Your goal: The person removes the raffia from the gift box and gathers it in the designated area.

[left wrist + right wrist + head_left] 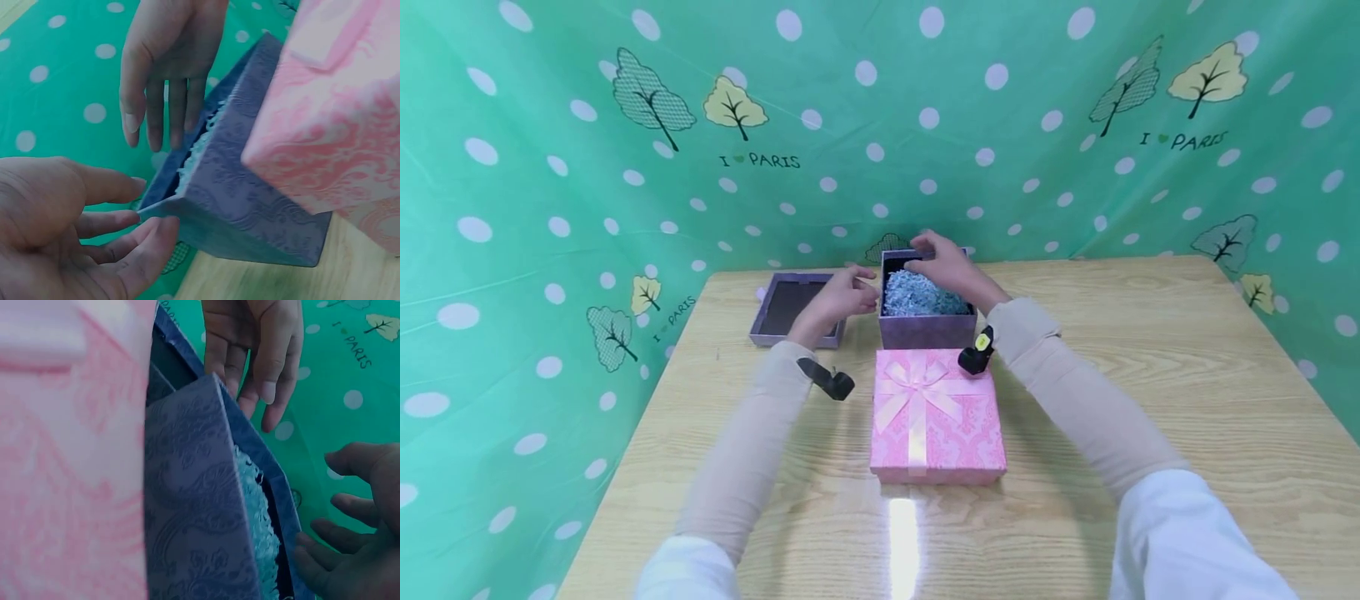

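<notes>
Hanging beyond the table was a green backdrop [850, 150], printed with white dots, little trees and the word PARIS. The pale wood-grain table [1150, 350] ran up to it. My sleeves [1093, 408] lay across the view, white higher up and beige toward the wrists. The pink gift box [955, 442], damask-patterned and lidded, sat nearest me, just in front of the purple box [928, 333], which stood uncovered, embossed with flowers and scrolls. The purple lid [786, 340] lay to its left, inside upward, partly hidden by my left arm. My left hand [842, 297] was beside the purple box's left wall, fingers loosely bent and apart from the thumb; whether a fingertip touched the wall I could not tell. My right hand [947, 267] was over the far part of the opening, its fingers relaxed and apart. Below it, pale blue shredded paper [921, 296] lay inside the dark-lined walls. A satin bow [916, 383] decorated the pink top, and a small black wrist camera [833, 384] sat on my left wrist.
</notes>
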`<action>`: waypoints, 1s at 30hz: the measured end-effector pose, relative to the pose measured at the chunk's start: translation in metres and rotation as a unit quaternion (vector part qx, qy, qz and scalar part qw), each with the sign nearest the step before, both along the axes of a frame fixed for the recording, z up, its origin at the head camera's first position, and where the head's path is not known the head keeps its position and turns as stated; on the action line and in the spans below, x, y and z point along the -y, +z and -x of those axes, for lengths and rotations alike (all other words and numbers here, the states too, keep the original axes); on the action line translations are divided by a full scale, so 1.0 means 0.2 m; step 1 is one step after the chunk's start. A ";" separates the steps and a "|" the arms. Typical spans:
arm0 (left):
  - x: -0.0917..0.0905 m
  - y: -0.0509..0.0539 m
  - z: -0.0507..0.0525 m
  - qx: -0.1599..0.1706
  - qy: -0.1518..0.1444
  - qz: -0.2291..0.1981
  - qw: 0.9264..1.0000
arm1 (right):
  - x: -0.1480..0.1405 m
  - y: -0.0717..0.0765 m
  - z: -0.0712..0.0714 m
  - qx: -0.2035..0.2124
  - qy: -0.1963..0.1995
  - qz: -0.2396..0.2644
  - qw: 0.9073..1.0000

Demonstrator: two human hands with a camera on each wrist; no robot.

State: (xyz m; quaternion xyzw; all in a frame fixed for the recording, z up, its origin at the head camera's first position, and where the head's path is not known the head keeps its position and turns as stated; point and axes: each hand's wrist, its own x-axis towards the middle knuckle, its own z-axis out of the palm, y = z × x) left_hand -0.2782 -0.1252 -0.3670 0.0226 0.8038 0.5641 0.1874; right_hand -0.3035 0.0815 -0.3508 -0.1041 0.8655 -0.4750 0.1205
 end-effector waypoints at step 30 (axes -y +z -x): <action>0.00 -0.04 0.01 0.063 -0.019 -0.021 0.998 | -0.02 -0.13 0.09 0.176 0.142 -0.104 0.968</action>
